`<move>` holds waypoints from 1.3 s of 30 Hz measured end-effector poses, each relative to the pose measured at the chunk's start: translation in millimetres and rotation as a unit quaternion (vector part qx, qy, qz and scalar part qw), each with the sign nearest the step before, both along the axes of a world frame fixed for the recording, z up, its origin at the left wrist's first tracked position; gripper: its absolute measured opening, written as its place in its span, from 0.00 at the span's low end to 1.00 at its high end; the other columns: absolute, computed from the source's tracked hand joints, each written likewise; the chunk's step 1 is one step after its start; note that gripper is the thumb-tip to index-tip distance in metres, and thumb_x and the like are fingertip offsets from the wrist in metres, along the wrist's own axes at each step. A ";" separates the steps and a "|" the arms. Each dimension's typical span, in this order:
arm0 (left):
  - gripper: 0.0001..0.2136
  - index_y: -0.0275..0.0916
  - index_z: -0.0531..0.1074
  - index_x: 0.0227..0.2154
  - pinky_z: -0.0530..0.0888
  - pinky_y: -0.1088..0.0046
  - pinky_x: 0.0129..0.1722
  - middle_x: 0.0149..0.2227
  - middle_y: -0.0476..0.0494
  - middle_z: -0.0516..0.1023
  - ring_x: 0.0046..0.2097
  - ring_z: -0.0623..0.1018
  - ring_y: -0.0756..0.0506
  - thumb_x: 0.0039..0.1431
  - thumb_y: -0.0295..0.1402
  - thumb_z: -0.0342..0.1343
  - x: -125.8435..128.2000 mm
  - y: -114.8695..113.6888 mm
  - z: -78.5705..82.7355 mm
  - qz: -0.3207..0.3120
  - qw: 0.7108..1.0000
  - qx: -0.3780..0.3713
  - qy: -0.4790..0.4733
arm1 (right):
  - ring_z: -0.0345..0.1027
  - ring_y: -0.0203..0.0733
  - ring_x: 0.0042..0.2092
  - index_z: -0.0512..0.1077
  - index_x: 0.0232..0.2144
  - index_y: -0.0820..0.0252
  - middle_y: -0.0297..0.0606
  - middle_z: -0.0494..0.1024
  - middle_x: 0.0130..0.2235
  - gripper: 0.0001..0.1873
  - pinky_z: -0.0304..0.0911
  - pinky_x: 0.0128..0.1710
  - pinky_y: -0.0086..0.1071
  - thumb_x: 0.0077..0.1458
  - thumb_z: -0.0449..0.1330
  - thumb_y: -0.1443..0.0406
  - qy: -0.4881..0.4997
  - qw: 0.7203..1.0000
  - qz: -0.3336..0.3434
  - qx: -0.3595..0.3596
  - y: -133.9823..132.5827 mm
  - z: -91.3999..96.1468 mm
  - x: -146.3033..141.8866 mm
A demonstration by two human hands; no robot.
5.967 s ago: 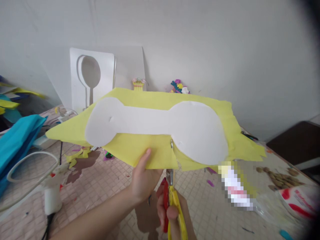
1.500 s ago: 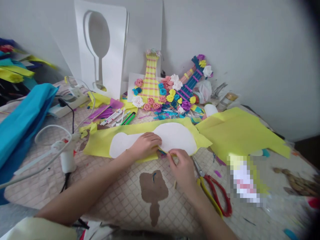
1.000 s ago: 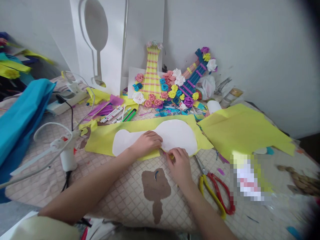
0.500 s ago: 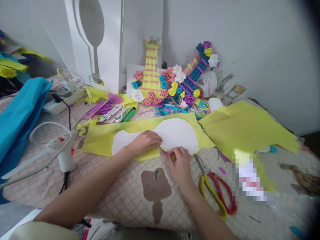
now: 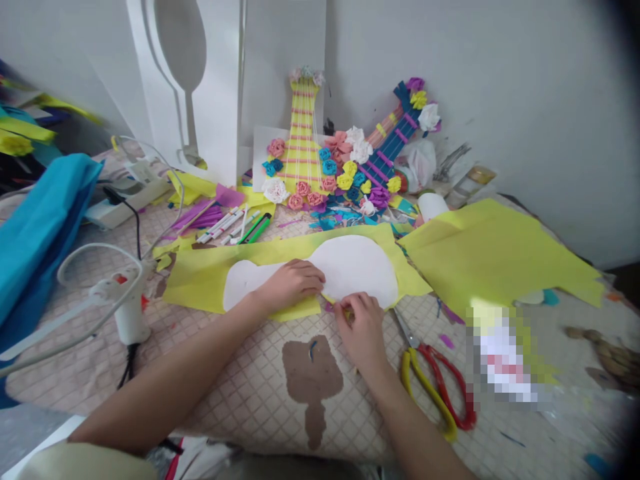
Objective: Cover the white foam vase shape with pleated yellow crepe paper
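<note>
A white guitar-shaped cutout lies flat on a sheet of yellow crepe paper, its round body to the right and its narrow end to the left. My left hand rests across the cutout's neck, fingers stretched out and pressing down. At the lower rim of the round body, my right hand pinches the yellow paper's edge against the cutout; its fingertips are partly hidden. Scissors with one yellow and one red handle lie just right of that hand, their tips beside the paper.
Behind stand a yellow paper guitar and a blue one, both trimmed with paper flowers. Another yellow sheet lies right. Markers, a green cutter, glue gun with cable, and blue paper are left.
Both hands keep almost the same place on the cutout and paper. The view has shifted very slightly; nothing else has visibly moved.
</note>
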State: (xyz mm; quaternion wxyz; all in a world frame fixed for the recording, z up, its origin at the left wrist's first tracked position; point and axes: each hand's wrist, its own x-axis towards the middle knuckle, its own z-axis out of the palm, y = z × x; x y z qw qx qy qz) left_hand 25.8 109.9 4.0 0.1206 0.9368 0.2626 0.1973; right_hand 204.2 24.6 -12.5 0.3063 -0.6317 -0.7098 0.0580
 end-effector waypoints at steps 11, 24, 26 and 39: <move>0.12 0.37 0.71 0.42 0.64 0.69 0.50 0.44 0.42 0.75 0.48 0.71 0.46 0.61 0.30 0.44 -9.0 -2.2 4.7 -0.015 0.997 -0.061 -0.043 | 0.58 0.42 0.37 0.69 0.27 0.59 0.36 0.68 0.31 0.02 0.52 0.38 0.35 0.48 0.59 0.66 0.010 1.000 0.007 0.002 -0.7 0.2 0.9; 0.05 0.40 0.67 0.33 0.60 0.64 0.45 0.39 0.45 0.68 0.44 0.67 0.44 0.52 0.31 0.52 -26.3 -31.4 38.7 0.045 0.991 -0.059 0.112 | 0.58 0.41 0.37 0.71 0.25 0.57 0.35 0.69 0.32 0.02 0.53 0.38 0.36 0.48 0.59 0.66 0.030 0.999 0.028 0.015 -0.4 0.5 2.7; 0.05 0.39 0.66 0.32 0.62 0.67 0.43 0.35 0.46 0.70 0.40 0.70 0.46 0.55 0.28 0.46 -24.0 -29.1 41.2 0.050 0.992 -0.064 0.099 | 0.58 0.41 0.37 0.71 0.25 0.57 0.35 0.70 0.32 0.02 0.52 0.39 0.36 0.48 0.59 0.66 0.027 0.999 0.028 0.014 -0.3 0.7 2.7; 0.05 0.39 0.62 0.33 0.64 0.71 0.28 0.29 0.46 0.73 0.29 0.72 0.46 0.55 0.32 0.44 -24.5 -20.3 34.6 0.266 0.955 -0.124 0.049 | 0.59 0.41 0.36 0.69 0.25 0.59 0.36 0.70 0.30 0.03 0.54 0.38 0.35 0.49 0.58 0.67 0.023 0.999 0.023 0.001 0.3 1.4 3.9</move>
